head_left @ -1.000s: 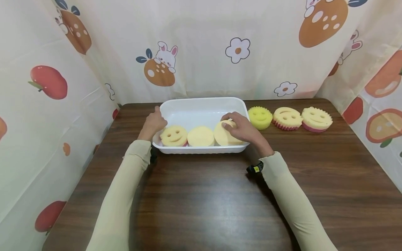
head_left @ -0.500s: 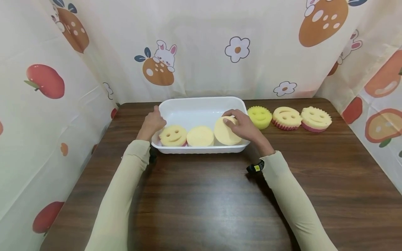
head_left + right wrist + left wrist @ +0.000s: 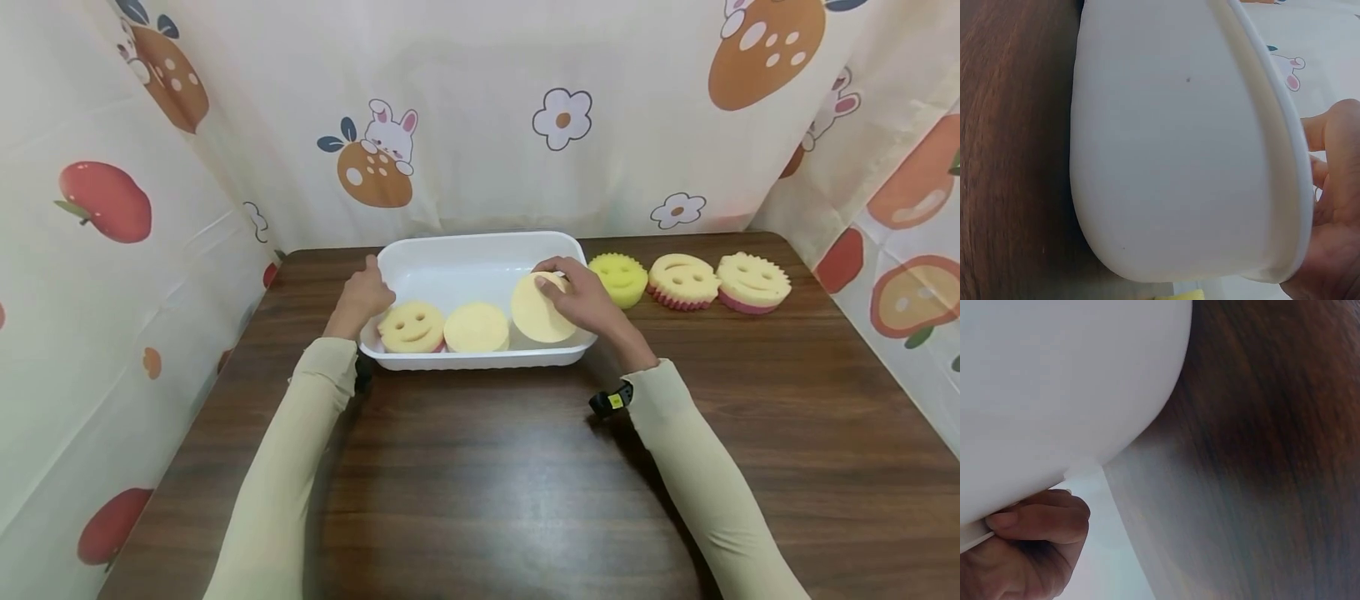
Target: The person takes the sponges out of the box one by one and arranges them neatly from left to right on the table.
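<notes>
A white plastic tray (image 3: 480,360) stands on the wooden table. My left hand (image 3: 363,298) grips its left rim, and the left wrist view shows curled fingers (image 3: 1047,522) at the rim. Inside the tray's right end, my right hand (image 3: 581,292) holds a round pale-yellow sponge (image 3: 542,310) by its edge, tilted with the plain face up. Beside it in the tray lie a plain round sponge (image 3: 477,328) and a smiley-face sponge (image 3: 412,327) with a pink underside. In the right wrist view the tray wall hides what the right hand (image 3: 1335,206) holds.
Right of the tray, a bright yellow smiley sponge (image 3: 618,280) and two cream-and-pink smiley sponges, one nearer (image 3: 682,282) and one farther right (image 3: 753,283), lie in a row on the table (image 3: 480,483). A printed curtain (image 3: 480,167) hangs behind and along both sides.
The sponge in my right hand has tilted up, its plain face now showing more, and its near edge has lifted slightly. My left hand stays on the tray's rim.
</notes>
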Action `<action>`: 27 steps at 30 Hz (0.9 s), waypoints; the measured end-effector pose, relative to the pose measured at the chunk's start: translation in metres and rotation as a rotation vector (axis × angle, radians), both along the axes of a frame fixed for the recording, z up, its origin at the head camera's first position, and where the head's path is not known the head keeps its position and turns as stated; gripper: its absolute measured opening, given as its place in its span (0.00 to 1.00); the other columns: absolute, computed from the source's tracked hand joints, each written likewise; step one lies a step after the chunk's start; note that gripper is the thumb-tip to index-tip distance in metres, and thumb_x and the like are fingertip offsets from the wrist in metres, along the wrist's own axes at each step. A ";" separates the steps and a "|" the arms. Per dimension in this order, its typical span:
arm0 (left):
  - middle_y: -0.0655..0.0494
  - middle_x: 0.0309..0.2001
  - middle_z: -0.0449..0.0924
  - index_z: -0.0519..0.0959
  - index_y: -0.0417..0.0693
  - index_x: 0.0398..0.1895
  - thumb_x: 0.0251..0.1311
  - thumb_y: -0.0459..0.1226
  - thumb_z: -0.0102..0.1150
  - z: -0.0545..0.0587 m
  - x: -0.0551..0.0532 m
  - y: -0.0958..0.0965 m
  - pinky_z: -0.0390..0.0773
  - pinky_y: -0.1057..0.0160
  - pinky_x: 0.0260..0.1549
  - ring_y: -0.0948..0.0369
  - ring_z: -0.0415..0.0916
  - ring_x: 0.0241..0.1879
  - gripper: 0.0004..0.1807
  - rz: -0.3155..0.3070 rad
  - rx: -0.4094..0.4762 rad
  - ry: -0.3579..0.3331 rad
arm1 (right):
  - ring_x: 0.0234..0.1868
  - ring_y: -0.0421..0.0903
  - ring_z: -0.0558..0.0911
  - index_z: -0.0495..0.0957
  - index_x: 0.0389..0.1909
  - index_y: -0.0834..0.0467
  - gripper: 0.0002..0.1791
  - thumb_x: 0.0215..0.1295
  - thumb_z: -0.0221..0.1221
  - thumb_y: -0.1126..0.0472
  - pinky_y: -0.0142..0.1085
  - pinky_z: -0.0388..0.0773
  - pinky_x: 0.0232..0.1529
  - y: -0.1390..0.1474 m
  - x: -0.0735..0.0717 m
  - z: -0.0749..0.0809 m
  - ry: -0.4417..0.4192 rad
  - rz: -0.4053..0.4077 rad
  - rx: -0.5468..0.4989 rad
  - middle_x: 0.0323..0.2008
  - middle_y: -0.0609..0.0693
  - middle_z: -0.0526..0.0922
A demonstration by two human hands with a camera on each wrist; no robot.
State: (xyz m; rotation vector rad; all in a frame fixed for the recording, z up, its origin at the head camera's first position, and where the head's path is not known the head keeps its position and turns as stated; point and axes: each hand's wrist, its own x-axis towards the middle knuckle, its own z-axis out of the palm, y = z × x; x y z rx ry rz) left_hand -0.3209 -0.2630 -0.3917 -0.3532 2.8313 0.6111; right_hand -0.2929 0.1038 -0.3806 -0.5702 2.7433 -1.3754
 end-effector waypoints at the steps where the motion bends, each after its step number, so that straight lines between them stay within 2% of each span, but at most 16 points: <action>1: 0.32 0.59 0.73 0.34 0.39 0.78 0.65 0.38 0.48 0.000 0.000 0.000 0.77 0.46 0.53 0.42 0.76 0.55 0.46 0.002 -0.001 -0.001 | 0.65 0.52 0.73 0.78 0.54 0.55 0.15 0.73 0.55 0.52 0.52 0.64 0.70 0.000 0.000 0.001 0.004 -0.004 -0.005 0.58 0.55 0.79; 11: 0.31 0.60 0.72 0.33 0.38 0.78 0.66 0.38 0.48 0.001 0.001 0.003 0.77 0.45 0.54 0.41 0.76 0.55 0.46 0.009 -0.007 -0.003 | 0.63 0.53 0.72 0.77 0.55 0.55 0.16 0.73 0.54 0.53 0.54 0.64 0.69 0.010 0.008 0.015 0.021 -0.036 -0.003 0.59 0.55 0.77; 20: 0.30 0.58 0.73 0.35 0.38 0.78 0.65 0.38 0.48 0.000 -0.001 0.004 0.78 0.47 0.50 0.42 0.77 0.53 0.45 -0.008 -0.016 0.019 | 0.69 0.57 0.69 0.75 0.59 0.57 0.18 0.76 0.49 0.53 0.58 0.60 0.72 0.027 0.008 0.019 0.013 -0.094 0.010 0.63 0.58 0.74; 27: 0.31 0.59 0.72 0.36 0.37 0.78 0.65 0.38 0.48 0.002 0.004 0.003 0.76 0.43 0.58 0.40 0.75 0.56 0.45 -0.002 -0.005 0.025 | 0.70 0.58 0.67 0.74 0.61 0.57 0.21 0.76 0.48 0.52 0.59 0.60 0.72 0.037 0.011 0.025 0.005 -0.111 -0.008 0.67 0.59 0.71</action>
